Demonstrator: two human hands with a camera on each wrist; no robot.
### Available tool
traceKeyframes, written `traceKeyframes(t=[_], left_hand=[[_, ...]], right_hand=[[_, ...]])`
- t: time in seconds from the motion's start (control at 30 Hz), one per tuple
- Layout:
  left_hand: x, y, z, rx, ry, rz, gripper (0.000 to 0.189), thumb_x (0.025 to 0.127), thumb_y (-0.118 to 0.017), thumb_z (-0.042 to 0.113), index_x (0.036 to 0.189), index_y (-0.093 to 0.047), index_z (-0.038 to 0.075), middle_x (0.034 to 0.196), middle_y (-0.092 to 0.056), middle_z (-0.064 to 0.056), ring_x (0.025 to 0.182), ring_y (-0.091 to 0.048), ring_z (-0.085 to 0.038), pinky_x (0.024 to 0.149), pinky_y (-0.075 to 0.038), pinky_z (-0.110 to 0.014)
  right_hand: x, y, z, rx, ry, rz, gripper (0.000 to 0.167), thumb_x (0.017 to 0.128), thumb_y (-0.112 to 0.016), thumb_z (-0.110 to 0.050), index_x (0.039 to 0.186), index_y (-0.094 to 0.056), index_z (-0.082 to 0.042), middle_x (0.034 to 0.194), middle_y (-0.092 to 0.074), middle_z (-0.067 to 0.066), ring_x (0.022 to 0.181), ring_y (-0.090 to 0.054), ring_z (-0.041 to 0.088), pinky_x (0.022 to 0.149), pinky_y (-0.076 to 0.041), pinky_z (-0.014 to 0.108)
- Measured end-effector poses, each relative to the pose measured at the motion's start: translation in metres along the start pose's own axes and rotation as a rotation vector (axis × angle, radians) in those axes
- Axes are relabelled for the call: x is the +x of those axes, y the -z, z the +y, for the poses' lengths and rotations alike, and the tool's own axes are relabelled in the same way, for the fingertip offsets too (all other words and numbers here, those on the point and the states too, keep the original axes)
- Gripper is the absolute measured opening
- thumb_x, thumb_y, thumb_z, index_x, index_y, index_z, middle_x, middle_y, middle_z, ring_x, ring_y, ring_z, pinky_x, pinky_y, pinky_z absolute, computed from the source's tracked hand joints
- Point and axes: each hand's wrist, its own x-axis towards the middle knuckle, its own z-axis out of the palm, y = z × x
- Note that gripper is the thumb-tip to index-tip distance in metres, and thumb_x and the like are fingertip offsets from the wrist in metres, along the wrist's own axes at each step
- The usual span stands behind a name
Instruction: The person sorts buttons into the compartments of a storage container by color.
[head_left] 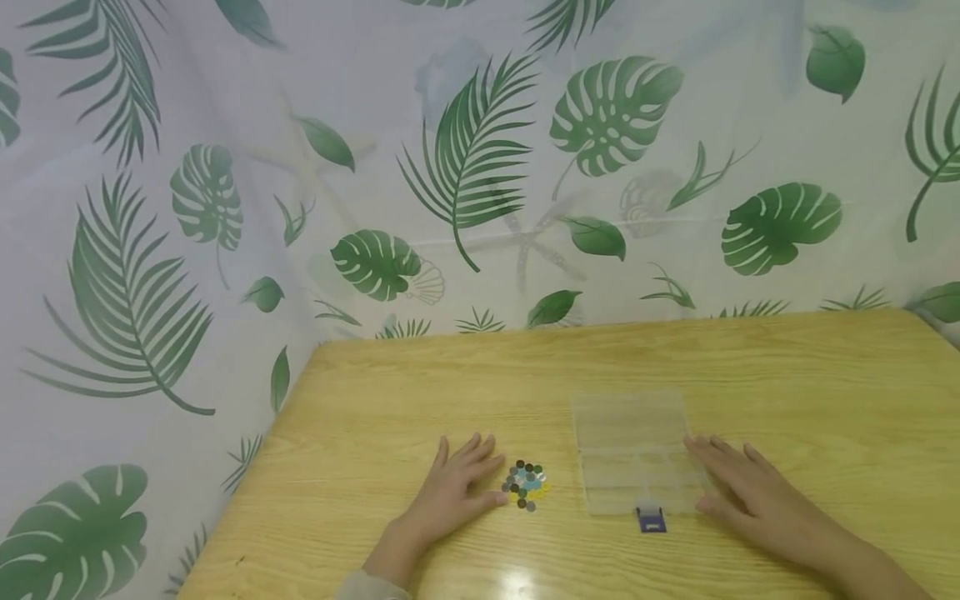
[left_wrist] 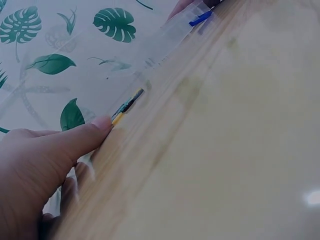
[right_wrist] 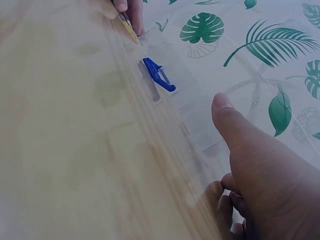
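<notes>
To your left on the worktop (head_left: 360,392), you have a loose cluster of small, thin, round discs (head_left: 526,485) in dark brown, grey, light blue, green and yellow, lying flat and partly overlapping. Just right of them, apart, you have a clear plastic box (head_left: 630,479), rectangular and lying flat, with faint dividing lines and a blue latch (head_left: 651,520) at its edge nearest you.

No text, label, brand name, number or sign can be read in any of the three views.
</notes>
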Motion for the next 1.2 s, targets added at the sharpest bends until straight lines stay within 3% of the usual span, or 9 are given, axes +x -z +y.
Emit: traceKeyframes(t=[0.23, 0.4, 0.77, 0.87, 0.97, 1.03, 1.2], left_hand=[[0.0, -0.005, 0.005, -0.074, 0.028, 0.082, 0.04, 0.085, -0.063, 0.044, 0.114, -0.065, 0.017, 0.145, -0.043, -0.008, 0.14, -0.027, -0.03, 0.11, -0.002, -0.061], [-0.001, -0.007, 0.008, -0.112, 0.039, 0.122, 0.027, 0.082, -0.068, 0.038, 0.1, -0.067, 0.018, 0.14, -0.047, -0.01, 0.14, -0.026, -0.035, 0.111, -0.004, -0.061], [-0.001, -0.008, 0.008, -0.109, 0.032, 0.121, 0.019, 0.082, -0.069, 0.036, 0.094, -0.066, 0.022, 0.139, -0.048, -0.008, 0.139, -0.027, -0.035, 0.111, -0.006, -0.061], [-0.001, -0.009, 0.007, -0.11, 0.033, 0.126, 0.018, 0.082, -0.069, 0.036, 0.093, -0.066, 0.022, 0.138, -0.048, -0.007, 0.136, -0.033, -0.033, 0.11, -0.014, -0.06], [0.0, -0.01, 0.007, -0.094, 0.017, 0.146, 0.015, 0.082, -0.07, 0.034, 0.09, -0.066, 0.023, 0.13, -0.052, -0.003, 0.125, -0.042, -0.026, 0.105, -0.028, -0.056], [0.0, -0.01, 0.007, -0.078, 0.01, 0.157, 0.013, 0.081, -0.072, 0.033, 0.088, -0.068, 0.023, 0.118, -0.056, 0.002, 0.112, -0.047, -0.019, 0.097, -0.037, -0.046], [0.002, -0.01, 0.009, -0.055, 0.02, 0.16, 0.01, 0.081, -0.073, 0.03, 0.087, -0.069, 0.023, 0.083, -0.055, 0.016, 0.08, -0.044, -0.003, 0.079, -0.038, -0.026]], right_hand=[[0.0, 0.0, 0.0, 0.021, -0.016, -0.012, 0.067, 0.091, -0.062, -0.023, 0.149, -0.03, -0.015, 0.143, -0.042, 0.02, 0.137, -0.008, -0.006, 0.114, 0.007, 0.026], [0.0, 0.0, 0.001, 0.021, -0.018, -0.015, 0.067, 0.091, -0.062, -0.023, 0.149, -0.03, -0.015, 0.143, -0.042, 0.02, 0.139, -0.01, -0.002, 0.115, 0.007, 0.026], [-0.001, -0.001, 0.003, 0.042, -0.022, -0.024, 0.067, 0.091, -0.062, -0.023, 0.149, -0.029, -0.016, 0.144, -0.041, 0.019, 0.136, -0.006, -0.009, 0.114, 0.008, 0.025], [-0.001, -0.001, 0.003, 0.041, -0.02, -0.02, 0.067, 0.091, -0.062, -0.023, 0.149, -0.029, -0.016, 0.144, -0.041, 0.019, 0.136, -0.005, -0.01, 0.114, 0.008, 0.024], [-0.001, -0.001, 0.003, 0.036, -0.016, -0.016, 0.067, 0.091, -0.063, -0.023, 0.149, -0.03, -0.016, 0.144, -0.041, 0.019, 0.136, -0.005, -0.01, 0.114, 0.008, 0.025], [-0.001, -0.001, 0.003, 0.036, -0.017, -0.015, 0.067, 0.091, -0.063, -0.023, 0.149, -0.03, -0.016, 0.144, -0.041, 0.019, 0.136, -0.006, -0.01, 0.115, 0.007, 0.026], [-0.001, -0.001, 0.003, 0.037, -0.026, -0.018, 0.067, 0.091, -0.062, -0.023, 0.149, -0.03, -0.016, 0.144, -0.041, 0.019, 0.135, -0.006, -0.01, 0.115, 0.007, 0.028]])
